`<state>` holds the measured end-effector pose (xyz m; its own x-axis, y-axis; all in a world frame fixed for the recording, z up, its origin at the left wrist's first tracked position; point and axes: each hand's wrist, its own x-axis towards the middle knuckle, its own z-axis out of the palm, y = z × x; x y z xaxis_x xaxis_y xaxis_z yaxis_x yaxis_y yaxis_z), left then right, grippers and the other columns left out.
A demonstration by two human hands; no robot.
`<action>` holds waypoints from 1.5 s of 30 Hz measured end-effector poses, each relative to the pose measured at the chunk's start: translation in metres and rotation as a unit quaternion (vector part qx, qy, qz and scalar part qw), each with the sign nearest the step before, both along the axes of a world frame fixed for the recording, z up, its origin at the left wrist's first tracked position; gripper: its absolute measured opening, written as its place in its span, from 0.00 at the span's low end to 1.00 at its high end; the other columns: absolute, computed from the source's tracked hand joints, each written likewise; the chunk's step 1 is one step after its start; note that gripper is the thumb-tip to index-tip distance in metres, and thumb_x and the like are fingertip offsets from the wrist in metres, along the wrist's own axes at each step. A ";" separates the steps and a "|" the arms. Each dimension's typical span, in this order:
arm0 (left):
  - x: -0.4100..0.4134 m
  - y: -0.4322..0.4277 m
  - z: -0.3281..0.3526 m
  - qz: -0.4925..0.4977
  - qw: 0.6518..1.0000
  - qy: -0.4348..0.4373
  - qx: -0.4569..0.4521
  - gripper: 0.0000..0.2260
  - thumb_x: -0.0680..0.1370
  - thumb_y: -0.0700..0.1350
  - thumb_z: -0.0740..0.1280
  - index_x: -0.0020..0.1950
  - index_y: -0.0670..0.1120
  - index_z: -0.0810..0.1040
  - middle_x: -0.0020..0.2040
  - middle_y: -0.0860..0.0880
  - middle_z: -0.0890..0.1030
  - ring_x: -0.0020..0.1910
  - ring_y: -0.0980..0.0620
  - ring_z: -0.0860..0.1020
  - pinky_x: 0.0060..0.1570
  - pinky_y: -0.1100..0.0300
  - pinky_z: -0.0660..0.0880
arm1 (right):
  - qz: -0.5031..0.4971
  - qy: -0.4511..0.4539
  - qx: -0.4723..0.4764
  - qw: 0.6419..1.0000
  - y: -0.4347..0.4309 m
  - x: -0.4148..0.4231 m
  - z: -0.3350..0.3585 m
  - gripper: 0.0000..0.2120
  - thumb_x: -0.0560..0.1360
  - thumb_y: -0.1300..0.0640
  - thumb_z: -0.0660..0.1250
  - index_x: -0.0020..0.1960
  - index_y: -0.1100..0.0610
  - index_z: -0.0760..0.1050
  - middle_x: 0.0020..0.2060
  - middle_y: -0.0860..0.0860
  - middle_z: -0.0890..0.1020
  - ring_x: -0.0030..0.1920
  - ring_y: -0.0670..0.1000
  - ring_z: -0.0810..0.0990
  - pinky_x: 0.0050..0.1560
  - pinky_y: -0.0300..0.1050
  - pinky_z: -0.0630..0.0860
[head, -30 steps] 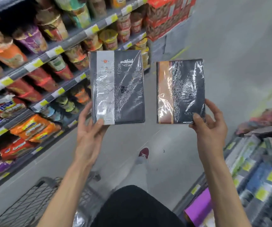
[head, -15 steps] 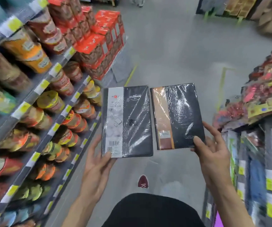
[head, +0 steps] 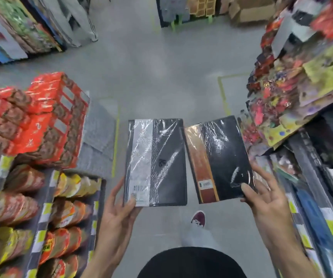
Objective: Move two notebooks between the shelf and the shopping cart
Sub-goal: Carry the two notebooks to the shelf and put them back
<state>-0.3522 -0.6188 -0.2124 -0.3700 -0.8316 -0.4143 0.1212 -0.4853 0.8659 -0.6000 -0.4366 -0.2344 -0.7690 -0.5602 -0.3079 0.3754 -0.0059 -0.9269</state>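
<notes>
A silver-and-black notebook [head: 157, 163] is pinched at its lower left corner by the left hand [head: 119, 213], and a brown-and-black notebook [head: 219, 159] at its lower right by the right hand [head: 266, 199]; both are held just beside each other above the aisle floor [head: 161, 77], between stocked shelves [head: 45, 209]

One wide-angle camera on the person's head looks forward and down, close over the left hand [head: 117, 217] and right hand [head: 268, 203]. They hold a black, silver-banded plastic-wrapped notebook [head: 157, 157] and a black, brown-banded plastic-wrapped notebook [head: 221, 157] mid-frame, with grey floor [head: 161, 67] stretching away beyond the hands.
</notes>
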 end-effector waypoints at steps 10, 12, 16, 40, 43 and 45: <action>-0.125 -0.090 -0.021 -0.178 0.983 -0.035 0.026 0.25 0.78 0.28 0.58 0.70 0.49 0.73 0.65 0.40 0.80 0.59 0.47 0.82 0.55 0.55 0.80 | -0.229 -0.054 0.030 0.971 0.009 -0.038 -0.014 0.23 0.73 0.64 0.71 0.64 0.44 0.78 0.59 0.46 0.83 0.57 0.45 0.81 0.56 0.43 0.80; -0.151 -0.101 -0.022 -0.235 0.971 -0.042 0.021 0.25 0.77 0.28 0.58 0.70 0.49 0.73 0.63 0.42 0.81 0.59 0.48 0.82 0.55 0.57 0.80 | -0.274 -0.064 0.036 0.959 0.016 -0.035 -0.014 0.23 0.75 0.70 0.68 0.62 0.47 0.78 0.50 0.43 0.85 0.45 0.40 0.82 0.44 0.35 0.80; -0.200 -0.117 -0.028 -0.348 0.936 -0.048 0.029 0.25 0.78 0.29 0.59 0.71 0.49 0.72 0.61 0.45 0.83 0.58 0.51 0.83 0.52 0.60 0.80 | -0.373 -0.073 0.044 0.924 0.026 -0.020 -0.013 0.24 0.71 0.65 0.70 0.64 0.49 0.77 0.46 0.44 0.85 0.43 0.42 0.82 0.42 0.34 0.79; -0.381 0.013 -0.220 -0.616 0.784 0.075 0.029 0.23 0.73 0.34 0.62 0.67 0.47 0.77 0.57 0.43 0.85 0.57 0.48 0.83 0.49 0.58 0.81 | -0.732 -0.003 -0.034 0.680 0.082 0.021 -0.174 0.23 0.68 0.67 0.67 0.60 0.53 0.79 0.42 0.49 0.87 0.37 0.45 0.83 0.38 0.34 0.79; -0.395 0.033 -0.252 -0.624 0.775 0.089 0.032 0.25 0.73 0.34 0.61 0.70 0.45 0.75 0.61 0.43 0.83 0.60 0.46 0.82 0.50 0.58 0.81 | -0.736 0.012 -0.040 0.676 0.095 0.013 -0.201 0.25 0.68 0.65 0.67 0.64 0.54 0.79 0.45 0.49 0.86 0.40 0.47 0.82 0.39 0.34 0.79; -0.405 0.046 -0.268 -0.621 0.776 0.111 0.028 0.24 0.73 0.34 0.60 0.67 0.48 0.78 0.63 0.44 0.82 0.61 0.47 0.82 0.49 0.59 0.81 | -0.742 0.028 -0.046 0.669 0.104 0.005 -0.214 0.24 0.69 0.66 0.66 0.64 0.53 0.78 0.45 0.47 0.86 0.39 0.45 0.82 0.38 0.33 0.78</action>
<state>-0.7568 -0.5725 -0.4801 -0.9384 0.2399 -0.2488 -0.3270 -0.3831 0.8639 -0.5951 -0.3330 -0.4485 -0.5087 0.8170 -0.2717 -0.1414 -0.3906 -0.9096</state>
